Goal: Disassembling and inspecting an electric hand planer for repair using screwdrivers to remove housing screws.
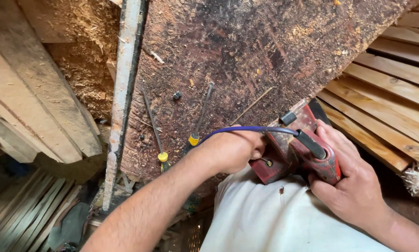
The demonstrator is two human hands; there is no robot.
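The red power tool (295,147) rested at the near edge of the table (246,46), against the person's white shirt (260,219), and both hands held it. The left hand (230,150) was pressed to the tool's left side with its fingers curled shut; the fingertips were hidden behind the tool body, so what exactly they gripped was not clear. The right hand (352,179) wrapped around the black handle end, fingers closed on it, and the palm covered much of the casing. A blue cable (246,130) arched from the tool over the left hand. 2 screwdrivers (159,135) with yellow collars lay on the dusty table just left of that hand, their handles partly cut off by the table edge. A small black piece (176,95) was too small to identify. Wooden slats (387,93) were stacked on the right.
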